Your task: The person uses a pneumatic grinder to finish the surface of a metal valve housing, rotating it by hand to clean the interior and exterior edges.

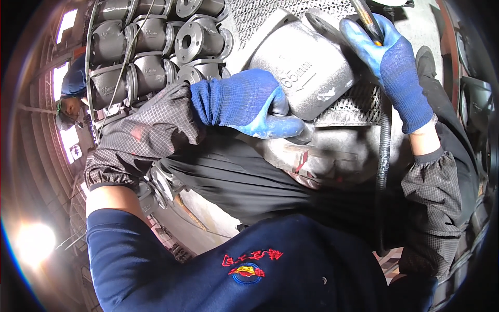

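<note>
A silver-grey cast-metal valve body (312, 67) with flanged ends and raised markings lies tilted on a perforated metal mesh in front of me. My left hand (252, 106), in a blue coated glove, is closed at its near left end, fingers curled and thumb along the lower edge. A rounded grey edge (303, 134) shows beneath that thumb. My right hand (382, 60), gloved alike, is wrapped round a slim black and brass-coloured tool (368, 22) beside the far right flange. The tool's working end is out of view. A ribbed hose (384, 151) hangs below this hand.
Several dark grey flanged castings (150, 34) are stacked at the left, with a thin cable (127, 57) crossing them. The mesh support (358, 106) lies under the valve body. Another person (73, 99) is at the far left. More castings (477, 99) stand at the right edge.
</note>
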`<act>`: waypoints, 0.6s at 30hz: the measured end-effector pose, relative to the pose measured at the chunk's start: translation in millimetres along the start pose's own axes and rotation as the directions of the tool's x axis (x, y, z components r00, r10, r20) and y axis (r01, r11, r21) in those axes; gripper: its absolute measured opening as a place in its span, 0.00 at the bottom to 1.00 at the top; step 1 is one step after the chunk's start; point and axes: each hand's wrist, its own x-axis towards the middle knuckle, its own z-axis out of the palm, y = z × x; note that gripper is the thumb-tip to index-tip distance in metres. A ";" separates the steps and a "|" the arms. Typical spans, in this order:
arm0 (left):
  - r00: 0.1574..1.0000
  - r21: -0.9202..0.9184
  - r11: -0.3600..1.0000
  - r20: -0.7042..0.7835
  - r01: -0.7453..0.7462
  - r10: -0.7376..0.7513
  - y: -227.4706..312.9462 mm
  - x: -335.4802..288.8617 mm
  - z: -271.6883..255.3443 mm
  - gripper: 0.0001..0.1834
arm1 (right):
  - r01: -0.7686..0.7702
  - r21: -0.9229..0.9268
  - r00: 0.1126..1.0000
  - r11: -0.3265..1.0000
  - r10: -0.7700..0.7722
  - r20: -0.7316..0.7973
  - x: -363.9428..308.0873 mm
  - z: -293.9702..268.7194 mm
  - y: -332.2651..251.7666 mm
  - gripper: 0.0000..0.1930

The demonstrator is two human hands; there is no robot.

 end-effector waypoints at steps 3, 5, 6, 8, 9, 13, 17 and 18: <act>0.996 -0.118 0.992 -0.080 -0.039 0.030 0.1 -4.3 2.6 0.23 | 0.023 0.003 0.999 1.000 -0.023 0.036 0.4 -1.3 -3.3 0.32; 0.991 -0.295 0.950 -0.051 0.101 -0.121 5.0 -10.1 3.5 0.23 | -0.039 0.049 0.996 0.998 0.035 0.076 1.6 -2.3 -6.8 0.32; 0.966 -0.458 0.859 0.003 0.230 -0.257 8.9 -12.2 4.1 0.23 | -0.102 0.087 0.989 0.991 0.092 0.116 0.4 -2.4 -8.3 0.32; 0.951 -0.587 0.767 0.015 0.259 -0.310 9.8 -17.9 3.3 0.20 | -0.087 0.096 0.991 0.992 0.076 0.110 -2.3 -0.8 -6.8 0.31; 0.918 -0.733 0.662 -0.137 0.158 -0.371 18.5 -24.1 11.5 0.19 | -0.073 0.108 0.993 0.992 0.062 0.104 -4.0 0.7 -5.7 0.31; 0.564 -0.710 0.704 -0.590 -0.022 -0.577 21.1 -50.0 23.9 0.20 | -0.033 0.078 0.997 0.996 0.027 0.076 -7.1 6.9 -5.8 0.29; 0.219 -0.824 0.543 -0.566 -0.161 -0.795 -11.9 -67.9 69.1 0.22 | -0.110 0.171 0.987 0.979 0.088 0.133 -9.7 6.4 -18.2 0.25; 0.234 -0.872 0.428 -0.479 -0.237 -0.846 -17.6 -73.1 81.6 0.21 | -0.111 0.173 0.987 0.979 0.088 0.137 -9.6 6.7 -19.9 0.25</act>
